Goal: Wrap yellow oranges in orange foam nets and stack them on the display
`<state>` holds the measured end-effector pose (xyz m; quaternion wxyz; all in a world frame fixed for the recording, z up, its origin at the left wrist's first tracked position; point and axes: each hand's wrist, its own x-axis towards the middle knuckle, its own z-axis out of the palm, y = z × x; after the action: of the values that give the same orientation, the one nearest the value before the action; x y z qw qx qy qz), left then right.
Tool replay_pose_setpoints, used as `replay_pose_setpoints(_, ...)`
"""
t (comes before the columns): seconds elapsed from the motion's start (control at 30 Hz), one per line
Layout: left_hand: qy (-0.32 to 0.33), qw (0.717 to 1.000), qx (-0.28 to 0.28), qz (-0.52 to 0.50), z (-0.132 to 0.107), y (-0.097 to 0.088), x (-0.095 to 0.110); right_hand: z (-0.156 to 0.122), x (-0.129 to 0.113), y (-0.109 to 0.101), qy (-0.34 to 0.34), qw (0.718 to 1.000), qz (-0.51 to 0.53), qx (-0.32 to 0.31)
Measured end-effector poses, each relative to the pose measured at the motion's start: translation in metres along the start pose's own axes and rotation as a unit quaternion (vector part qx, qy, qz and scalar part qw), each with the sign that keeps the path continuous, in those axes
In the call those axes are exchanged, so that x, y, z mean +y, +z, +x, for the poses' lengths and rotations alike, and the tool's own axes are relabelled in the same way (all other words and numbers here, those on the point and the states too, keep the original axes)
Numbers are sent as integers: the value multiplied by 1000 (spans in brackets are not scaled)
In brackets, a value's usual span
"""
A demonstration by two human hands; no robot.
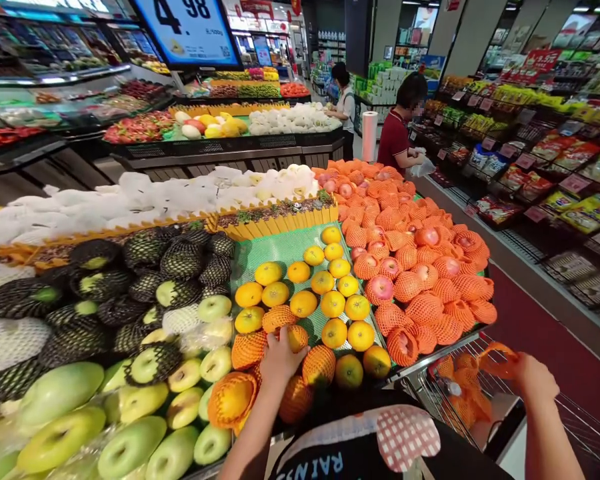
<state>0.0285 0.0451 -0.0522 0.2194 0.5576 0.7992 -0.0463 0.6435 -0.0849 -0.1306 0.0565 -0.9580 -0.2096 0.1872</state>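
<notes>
My left hand (279, 360) reaches into the citrus at the front of the green-lined display (260, 250). Its thumb and fingers are closed around an orange (297, 338) in an orange foam net. More netted oranges (319, 365) lie close beside that hand, and bare oranges (303, 304) sit farther back on the green mat. At the right, my right hand (537, 381) grips an empty-looking orange foam net (500, 360). It hangs over a wire shopping cart (480, 343), where several orange foam nets (463, 387) are piled.
Net-wrapped red apples (425, 310) are heaped right of the oranges. Green apples (130, 447) and black-netted fruit (145, 287) fill the left, with white-wrapped fruit (180, 197) behind. One person (397, 137) holding a plastic bag stands beyond; another (347, 107) is farther back. Snack shelves (535, 147) line the right.
</notes>
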Motion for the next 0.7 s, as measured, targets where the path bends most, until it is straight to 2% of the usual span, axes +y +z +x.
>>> replay_pose_setpoints(0.03, -6, 1000, -8, -1, 0, 3, 2, 3, 13, 5, 56, 998, 1, -3)
replay_pose_setpoints(0.1, -6, 1000, -7, 6, -2, 7, 4, 0, 30, 18, 102, 995, 9, -15)
replay_pose_setpoints(0.17, 1, 1000, 5, 0, -2, 9, 3, -10, 34, 32, 78, 997, 4, -29)
replay_pose_setpoints(0.27, 3, 997, 6, -71, -1, 4, -6, -29, 18, 41, -25, 1000, 12, 0)
replay_pose_setpoints(0.37, -7, 993, 0, -118, 3, -2, -16, -51, -26, 32, -143, 981, 68, 111)
replay_pose_setpoints(0.43, -17, 994, -12, -110, 7, -4, -18, -72, -66, 21, -235, 948, 127, 173)
replay_pose_setpoints(0.5, -35, 995, -22, -86, 10, -2, -13, -101, -111, 12, -333, 905, 191, 183)
replay_pose_setpoints(0.57, -51, 997, -18, -60, 12, 1, -6, -140, -155, 9, -434, 852, 242, 162)
replay_pose_setpoints(0.6, -51, 997, -7, -54, 11, 2, -2, -161, -175, 11, -478, 828, 263, 128)
replay_pose_setpoints(0.67, -31, 998, 29, -55, 6, 2, 5, -204, -210, 20, -541, 785, 302, 17)
replay_pose_setpoints(0.7, -13, 997, 49, -59, 0, 1, 8, -224, -224, 28, -556, 766, 316, -58)
